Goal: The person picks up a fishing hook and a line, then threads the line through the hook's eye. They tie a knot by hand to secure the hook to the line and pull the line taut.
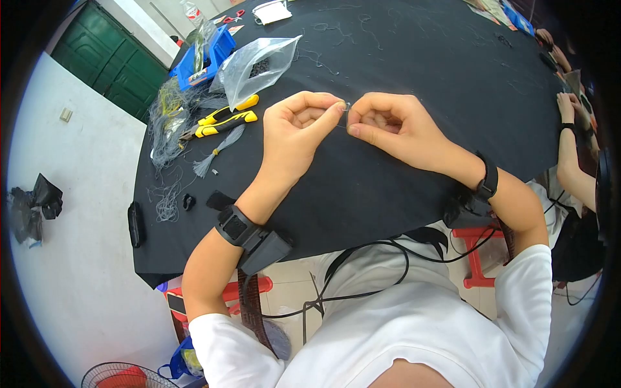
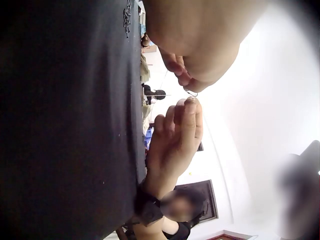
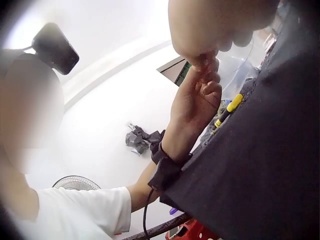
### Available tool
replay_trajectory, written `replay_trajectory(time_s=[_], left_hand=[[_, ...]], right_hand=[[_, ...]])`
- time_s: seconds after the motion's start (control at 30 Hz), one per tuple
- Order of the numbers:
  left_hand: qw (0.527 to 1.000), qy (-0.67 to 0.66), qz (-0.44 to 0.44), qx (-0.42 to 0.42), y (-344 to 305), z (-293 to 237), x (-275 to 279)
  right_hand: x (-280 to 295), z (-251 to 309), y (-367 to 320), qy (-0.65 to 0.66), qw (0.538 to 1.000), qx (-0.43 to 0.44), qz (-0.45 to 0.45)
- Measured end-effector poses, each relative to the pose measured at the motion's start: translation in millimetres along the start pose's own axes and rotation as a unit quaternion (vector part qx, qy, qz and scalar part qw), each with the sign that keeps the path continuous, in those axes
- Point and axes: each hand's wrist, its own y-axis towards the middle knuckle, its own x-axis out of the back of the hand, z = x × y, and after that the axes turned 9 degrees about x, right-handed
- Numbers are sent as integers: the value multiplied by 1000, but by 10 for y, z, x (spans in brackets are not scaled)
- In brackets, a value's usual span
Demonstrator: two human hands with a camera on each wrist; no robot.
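Observation:
Above the black cloth, the left hand (image 1: 291,136) pinches a small metal hook (image 1: 348,105) between thumb and forefinger. Facing it, the right hand (image 1: 404,132) has its thumb and forefinger together on a thin clear line (image 1: 347,119) close to the hook; the other fingers of both hands are curled in. In the left wrist view the hook (image 2: 191,93) lies between the left fingertips and the right hand (image 2: 175,135). The right wrist view shows the left hand (image 3: 195,100), its fingertips partly hidden behind the right hand (image 3: 220,25).
On the black-covered table (image 1: 401,200), yellow-black pliers (image 1: 226,123), a bundle of line (image 1: 217,153), tangled line (image 1: 169,129), a clear bag (image 1: 262,64) and a blue bin (image 1: 217,55) lie at the left. Other people's hands (image 1: 569,107) are at the right edge. Cables (image 1: 362,294) hang below the table edge.

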Motion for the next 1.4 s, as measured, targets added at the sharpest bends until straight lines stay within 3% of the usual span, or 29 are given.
replay_trajectory(time_s=[0.43,0.6,0.8,1.0,1.17,1.4], left_hand=[[988,135,37,-58,-15,51,-46],[980,150,112,-64,-30,10,-18],[983,94,90,-128,-19,14,-40],[998,-30,55,-14,-17,-13,-11],[1000,-3,-2,29,-1,12,19],[999,19,27,-18,-31,59,-50]], right_hand=[[117,-12,48,-61,990,102,-72],[166,-22,69,-75,992,65,-79],[156,-163,73,-5,999,8,-50],[50,-188,42,64,997,-39,-14],[47,-48,12,58,997,-42,11],[30,43,1,-94,988,118,-14]])
